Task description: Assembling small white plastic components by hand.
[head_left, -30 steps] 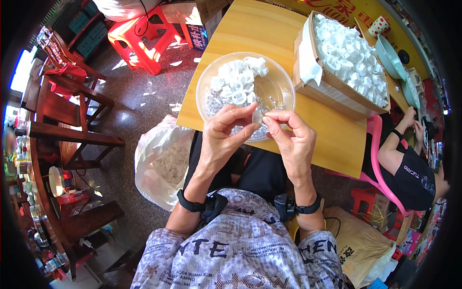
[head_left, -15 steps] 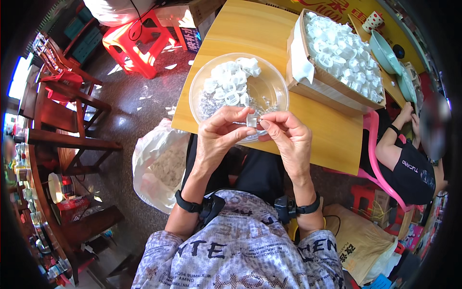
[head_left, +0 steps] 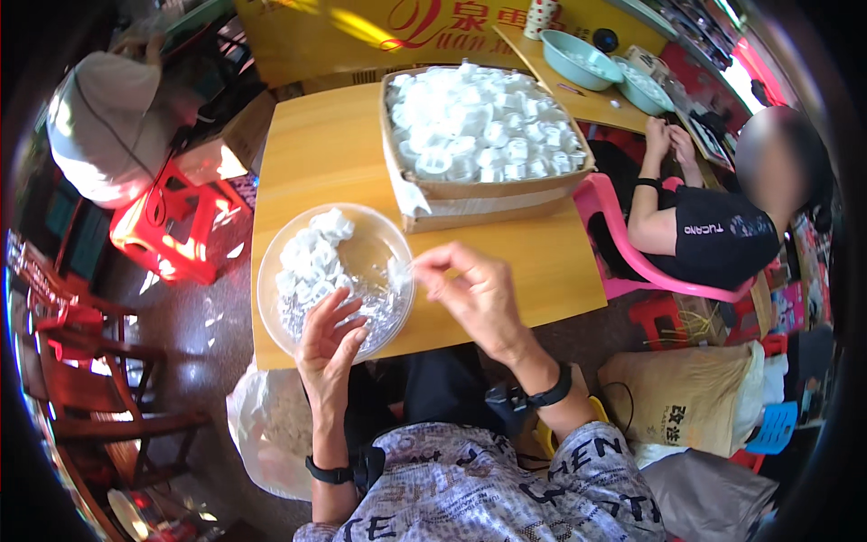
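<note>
A clear round bowl [head_left: 273, 305] sits on the near left of a wooden table [head_left: 316, 158]. It holds several small white plastic pieces [head_left: 312, 257] and shiny bits. My left hand [head_left: 327, 348] rests at the bowl's near rim, fingers spread over the shiny bits. My right hand [head_left: 474, 294] hovers just right of the bowl, thumb and fingers pinched on a small clear piece [head_left: 404, 268]. A cardboard box [head_left: 479, 194] full of the same white pieces stands behind my right hand.
A person in black sits on a pink chair [head_left: 623, 262] at the right, hands on another table with two pale green bowls [head_left: 582, 59]. A red stool [head_left: 176, 226] and a person in white are at the left. A plastic bag [head_left: 271, 429] lies under the table.
The hands have parted: my left dropped to the bowl's near rim, my right moved to the right with the small piece. The view has tilted up, showing more of the box and the seated person.
</note>
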{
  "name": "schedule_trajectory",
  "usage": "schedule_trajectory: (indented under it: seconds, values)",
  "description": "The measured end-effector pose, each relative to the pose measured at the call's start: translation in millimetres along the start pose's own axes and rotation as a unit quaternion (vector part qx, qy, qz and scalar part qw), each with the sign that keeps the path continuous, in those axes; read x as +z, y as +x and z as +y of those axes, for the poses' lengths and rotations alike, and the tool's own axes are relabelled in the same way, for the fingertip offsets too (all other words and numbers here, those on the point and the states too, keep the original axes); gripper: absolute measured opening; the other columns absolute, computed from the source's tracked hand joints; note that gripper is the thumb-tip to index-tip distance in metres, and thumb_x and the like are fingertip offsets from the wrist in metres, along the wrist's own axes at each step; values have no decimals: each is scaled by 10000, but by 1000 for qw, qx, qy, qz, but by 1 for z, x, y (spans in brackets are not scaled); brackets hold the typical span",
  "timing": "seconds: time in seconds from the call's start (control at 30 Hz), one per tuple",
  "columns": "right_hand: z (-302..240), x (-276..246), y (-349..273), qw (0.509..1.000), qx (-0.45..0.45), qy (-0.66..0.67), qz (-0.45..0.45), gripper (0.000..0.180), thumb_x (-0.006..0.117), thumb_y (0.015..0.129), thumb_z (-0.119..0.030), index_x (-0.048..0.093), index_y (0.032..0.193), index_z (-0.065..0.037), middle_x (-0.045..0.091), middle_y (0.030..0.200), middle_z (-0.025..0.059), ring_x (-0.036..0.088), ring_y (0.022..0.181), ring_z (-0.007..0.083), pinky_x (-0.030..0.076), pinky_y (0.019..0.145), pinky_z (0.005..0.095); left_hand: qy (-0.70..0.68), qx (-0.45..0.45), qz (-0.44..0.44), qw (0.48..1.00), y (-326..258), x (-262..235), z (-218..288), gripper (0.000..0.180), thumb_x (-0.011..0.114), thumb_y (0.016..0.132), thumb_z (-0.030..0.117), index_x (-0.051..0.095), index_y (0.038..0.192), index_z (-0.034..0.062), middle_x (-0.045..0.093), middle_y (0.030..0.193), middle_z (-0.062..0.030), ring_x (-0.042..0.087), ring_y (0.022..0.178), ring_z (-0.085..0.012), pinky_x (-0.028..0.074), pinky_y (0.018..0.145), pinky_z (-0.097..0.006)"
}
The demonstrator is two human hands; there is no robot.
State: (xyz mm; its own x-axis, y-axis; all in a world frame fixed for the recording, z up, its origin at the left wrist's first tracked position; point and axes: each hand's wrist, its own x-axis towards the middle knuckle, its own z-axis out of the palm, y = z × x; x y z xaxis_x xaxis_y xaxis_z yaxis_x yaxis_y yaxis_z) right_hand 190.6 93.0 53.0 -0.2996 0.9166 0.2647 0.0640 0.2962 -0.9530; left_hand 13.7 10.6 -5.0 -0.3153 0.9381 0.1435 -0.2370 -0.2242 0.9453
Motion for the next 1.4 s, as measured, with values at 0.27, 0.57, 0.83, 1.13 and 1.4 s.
schedule_trajectory:
  seconds: [0.27,0.57,0.83,1.13,1.4]
  values:
    - [-27,-130,78,948,-100,-195,228,87,619,851,-78,648,896,-10,644,744,23,571,641,56,484,529,213,46,-4,3,999,0,-8,-10,376,602,852,18,520,1216,-26,578,1166,-150,593,1040,-235,497,875,-332]
    - [13,-200,174,886,-85,-367,271,123,632,776,-156,673,833,-56,666,729,94,641,675,214,492,639,329,40,-29,14,999,5,-8,-9,286,584,875,17,546,1155,-26,585,1109,-125,604,991,-209,508,831,-307]
    - [22,-186,205,850,-22,-489,196,131,613,788,-181,692,859,-105,674,791,101,642,784,257,484,735,364,47,-22,15,999,2,-8,-8,238,572,886,25,566,1116,-37,595,1062,-112,613,963,-196,510,822,-299]
    - [12,-182,186,897,-27,-399,190,172,581,842,-200,700,933,-117,682,833,108,650,791,252,491,744,358,51,-22,25,998,-4,-11,-9,202,556,899,35,581,1086,-36,590,1018,-103,615,928,-191,516,807,-300]
    - [-29,-50,72,943,-150,-294,45,164,618,853,-122,662,1001,-66,686,838,81,611,657,124,474,584,256,-3,-23,28,999,7,-5,-9,288,531,912,16,509,1194,-41,584,1075,-113,597,969,-175,497,844,-297]
